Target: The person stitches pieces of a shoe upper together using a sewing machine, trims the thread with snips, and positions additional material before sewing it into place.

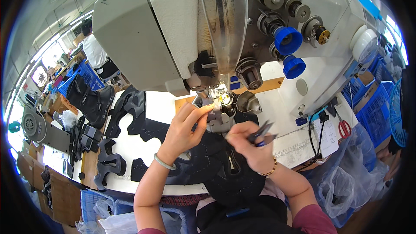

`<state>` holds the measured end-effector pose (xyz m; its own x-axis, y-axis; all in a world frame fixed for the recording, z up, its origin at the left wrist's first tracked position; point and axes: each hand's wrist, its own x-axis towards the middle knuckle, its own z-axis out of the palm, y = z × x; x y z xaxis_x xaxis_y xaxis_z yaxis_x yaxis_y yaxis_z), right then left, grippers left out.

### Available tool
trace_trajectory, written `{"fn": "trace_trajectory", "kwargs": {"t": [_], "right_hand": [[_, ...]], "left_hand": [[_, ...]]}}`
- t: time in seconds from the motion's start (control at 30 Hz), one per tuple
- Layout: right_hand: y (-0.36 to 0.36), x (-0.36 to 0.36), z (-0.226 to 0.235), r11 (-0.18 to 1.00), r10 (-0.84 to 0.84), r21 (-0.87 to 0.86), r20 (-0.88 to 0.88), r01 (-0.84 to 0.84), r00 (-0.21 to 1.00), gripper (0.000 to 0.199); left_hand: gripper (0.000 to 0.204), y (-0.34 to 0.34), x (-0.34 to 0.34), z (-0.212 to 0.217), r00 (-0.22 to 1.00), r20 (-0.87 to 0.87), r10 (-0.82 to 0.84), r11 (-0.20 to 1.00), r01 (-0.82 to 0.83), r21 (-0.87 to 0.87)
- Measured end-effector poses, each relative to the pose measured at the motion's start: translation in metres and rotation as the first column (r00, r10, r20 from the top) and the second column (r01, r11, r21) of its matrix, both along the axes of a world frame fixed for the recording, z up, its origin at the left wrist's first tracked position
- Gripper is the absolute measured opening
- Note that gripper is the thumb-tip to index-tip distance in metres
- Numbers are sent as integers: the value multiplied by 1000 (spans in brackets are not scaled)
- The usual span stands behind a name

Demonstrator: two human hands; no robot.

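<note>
In front of me stands a large grey sewing machine (125, 34), its lit needle area (224, 99) just beyond my hands. My left hand (187, 128) is raised beside that area with thumb and fingertips pinched together; what lies between them is too small to make out. Thread snips (262, 135) with dark blades sit in my right hand (251, 147), blades pointing right, its fingers curled closed close to the machine's metal post (220, 123). Beneath both hands spreads a black stitched fabric piece (197, 162), reaching over the table's near edge toward my lap.
More cut black pieces (134, 108) lie on the white table (164, 106) at left, near black boots (89, 99). Red-handled scissors (343, 128) and a paper sheet (326, 138) are at right. Blue crates (375, 112) and plastic bags (346, 186) flank the table. Another person (93, 47) sits far left.
</note>
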<state>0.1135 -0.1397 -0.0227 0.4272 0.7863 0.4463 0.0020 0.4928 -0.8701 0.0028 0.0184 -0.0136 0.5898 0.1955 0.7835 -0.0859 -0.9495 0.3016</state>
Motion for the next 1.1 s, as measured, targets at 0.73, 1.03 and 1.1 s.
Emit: {"fn": "trace_trajectory", "kwargs": {"t": [0.73,1.03,1.1], "right_hand": [[-17,22,9,969,128,-246,349,-41,929,23],[-19,89,-4,892,-128,-211,729,399,672,25],[-12,91,-5,939,-195,-83,671,334,715,34]], "left_hand": [[27,-28,1,7,996,-17,-92,983,93,157],[28,-22,13,-4,903,347,-254,687,421,-593],[29,-20,15,-9,903,369,-219,686,412,-600]]}}
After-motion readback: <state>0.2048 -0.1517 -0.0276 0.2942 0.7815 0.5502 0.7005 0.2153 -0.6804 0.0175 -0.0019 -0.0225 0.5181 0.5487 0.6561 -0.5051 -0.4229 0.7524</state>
